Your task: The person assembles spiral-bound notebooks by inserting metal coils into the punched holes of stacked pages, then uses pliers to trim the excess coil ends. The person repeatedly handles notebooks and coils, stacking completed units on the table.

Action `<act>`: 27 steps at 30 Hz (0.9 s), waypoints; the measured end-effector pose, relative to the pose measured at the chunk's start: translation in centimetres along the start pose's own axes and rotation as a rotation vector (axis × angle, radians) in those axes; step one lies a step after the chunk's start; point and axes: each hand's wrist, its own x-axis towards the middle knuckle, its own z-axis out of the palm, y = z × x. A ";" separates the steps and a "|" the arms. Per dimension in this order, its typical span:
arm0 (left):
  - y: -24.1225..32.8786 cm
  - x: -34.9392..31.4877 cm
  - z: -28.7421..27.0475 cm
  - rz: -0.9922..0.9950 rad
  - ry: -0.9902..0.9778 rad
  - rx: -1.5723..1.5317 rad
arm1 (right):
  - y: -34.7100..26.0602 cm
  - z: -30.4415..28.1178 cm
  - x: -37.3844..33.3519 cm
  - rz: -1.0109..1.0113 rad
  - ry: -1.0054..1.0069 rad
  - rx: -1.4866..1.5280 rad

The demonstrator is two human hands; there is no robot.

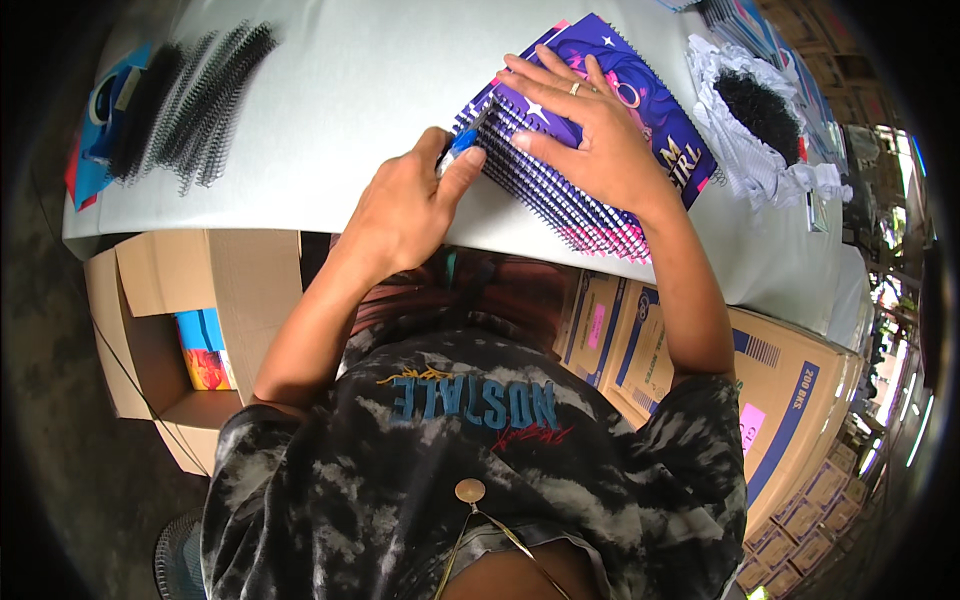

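A stack of spiral-bound notebooks (640, 62) with purple illustrated covers lies at a slant near the table's front edge. Their black coil bindings (560, 195) fan out in rows toward me. My left hand (405, 205) is wrapped around blue-handled pliers (462, 145), whose dark jaws reach the coil ends at the stack's left corner. Flat on the top cover, fingers spread, rests my right hand (595, 130), with a ring on one finger. Whether the jaws grip a wire is too small to tell.
Loose black plastic coils (205, 100) lie at the table's left, beside blue items (118, 100). On the right, crumpled white wrapping (720, 130) holds a heap of black clippings (757, 112). An open carton (255, 285) stands below left; closed cartons (790, 400) sit below right.
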 end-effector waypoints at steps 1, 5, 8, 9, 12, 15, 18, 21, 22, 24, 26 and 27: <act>0.4 0.0 -0.4 -0.019 -0.040 0.024 | -0.1 0.1 0.1 0.000 0.011 -0.030; -2.0 0.5 0.1 -0.115 -0.559 -1.135 | 0.1 0.2 -0.1 0.011 0.020 -0.001; -2.2 0.5 0.2 -0.188 -0.722 -1.483 | 0.1 0.1 0.2 0.004 0.017 0.003; -2.6 0.5 0.2 -0.176 -0.714 -1.432 | 0.1 0.2 0.1 -0.004 0.017 -0.010; -1.3 -0.1 -0.5 -0.138 -0.387 -0.646 | -0.1 0.1 0.1 0.022 0.001 -0.016; -0.4 -0.6 0.3 -0.028 -0.050 0.101 | -0.4 0.5 0.2 0.024 0.004 -0.110; -2.3 0.1 0.4 -0.113 -0.436 -0.835 | -0.6 0.2 0.4 0.029 -0.013 -0.143; -4.2 0.3 0.4 -0.170 -0.808 -1.510 | -0.6 0.1 0.4 -0.002 -0.011 -0.111; -4.4 0.4 0.3 -0.149 -0.831 -1.583 | -0.7 0.1 0.4 0.001 -0.012 -0.114; -3.7 0.3 0.0 -0.214 -0.699 -1.415 | -0.6 0.1 0.4 0.011 -0.012 -0.123; -3.1 -0.2 -0.4 -0.239 -0.536 -1.064 | -0.6 0.2 0.3 0.012 -0.018 -0.117; -1.9 -0.4 -0.1 -0.164 -0.276 -0.388 | -0.6 0.2 0.4 0.007 -0.022 -0.132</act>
